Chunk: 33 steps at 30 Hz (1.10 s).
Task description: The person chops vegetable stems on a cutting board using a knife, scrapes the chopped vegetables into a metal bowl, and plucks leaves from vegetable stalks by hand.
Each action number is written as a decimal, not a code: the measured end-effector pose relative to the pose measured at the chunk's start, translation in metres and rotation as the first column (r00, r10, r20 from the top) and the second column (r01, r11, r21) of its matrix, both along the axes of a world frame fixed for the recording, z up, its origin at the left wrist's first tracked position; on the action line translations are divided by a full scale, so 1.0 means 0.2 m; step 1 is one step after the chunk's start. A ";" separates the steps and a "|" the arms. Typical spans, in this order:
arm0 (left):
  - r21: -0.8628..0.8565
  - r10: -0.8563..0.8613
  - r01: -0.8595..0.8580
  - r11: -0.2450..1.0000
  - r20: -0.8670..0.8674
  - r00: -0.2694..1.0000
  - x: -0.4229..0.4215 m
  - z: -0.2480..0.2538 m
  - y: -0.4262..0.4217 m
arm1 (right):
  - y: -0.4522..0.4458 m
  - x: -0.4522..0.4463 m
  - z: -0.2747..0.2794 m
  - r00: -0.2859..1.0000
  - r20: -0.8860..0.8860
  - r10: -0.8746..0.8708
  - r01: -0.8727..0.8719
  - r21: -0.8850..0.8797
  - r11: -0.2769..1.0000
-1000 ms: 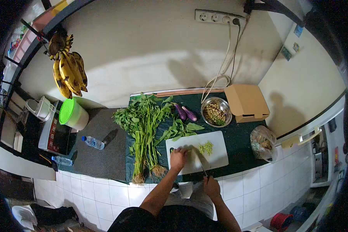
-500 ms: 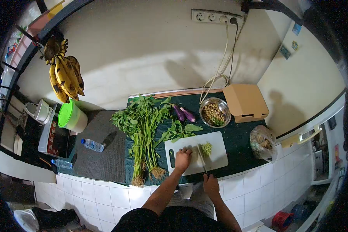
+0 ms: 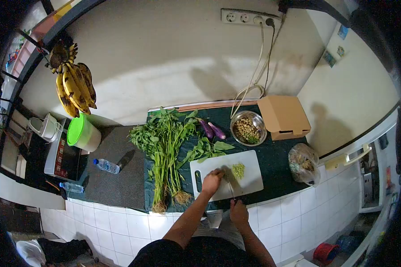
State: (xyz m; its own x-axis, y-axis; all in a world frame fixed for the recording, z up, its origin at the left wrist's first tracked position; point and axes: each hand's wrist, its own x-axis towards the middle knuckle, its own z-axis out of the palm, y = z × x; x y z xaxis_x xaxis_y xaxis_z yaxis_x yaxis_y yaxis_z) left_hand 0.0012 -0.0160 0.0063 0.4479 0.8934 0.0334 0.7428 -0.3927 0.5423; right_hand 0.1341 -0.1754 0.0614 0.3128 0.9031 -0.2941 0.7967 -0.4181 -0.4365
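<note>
While the right hand [image 3: 239,212] grips the knife [image 3: 231,188], blade thin and pale over the white board [image 3: 251,179], the left hand [image 3: 212,181] curls beside it, whether gripping anything I cannot tell. Small pale-green bits [image 3: 238,170] lie heaped right of the blade.

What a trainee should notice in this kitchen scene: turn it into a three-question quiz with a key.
1. Which hand grips the long metal-bladed knife?

2. True or false: the round silver metal bowl stands to the left of the brown cardboard box.

3. What lies on the white rectangular cutting board, to the right of the blade?
A) a yellow banana
B) small pale-green chopped pieces
C) a purple eggplant

Key: 1. The right hand. 2. True. 3. B.
</note>
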 end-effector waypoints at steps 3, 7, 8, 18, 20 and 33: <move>0.108 -0.046 0.050 0.993 -0.036 0.998 -0.01 0.01 0.00 | -0.02 0.00 0.05 0.996 0.052 0.070 -0.072 0.034 0.997; 0.120 -0.059 0.062 0.991 -0.028 0.998 -0.02 0.00 0.00 | -0.02 -0.01 0.02 0.994 0.060 0.089 -0.090 0.018 0.996; 0.146 -0.062 0.063 0.987 -0.012 0.998 -0.02 -0.01 0.00 | -0.02 -0.02 0.01 0.998 0.047 0.050 -0.049 -0.024 0.999; 0.146 -0.121 0.117 0.982 0.022 0.992 -0.05 -0.01 0.02 | 0.00 -0.05 -0.18 0.992 0.053 0.117 -0.116 -0.016 0.993; 0.119 -0.115 0.112 0.987 0.014 0.993 -0.05 -0.02 0.02 | 0.03 -0.04 -0.20 0.991 0.054 0.125 -0.126 0.032 0.991; 0.165 -0.109 0.106 0.981 0.011 0.994 -0.02 -0.06 0.04 | 0.08 -0.07 -0.22 0.995 0.001 0.099 -0.099 0.058 0.993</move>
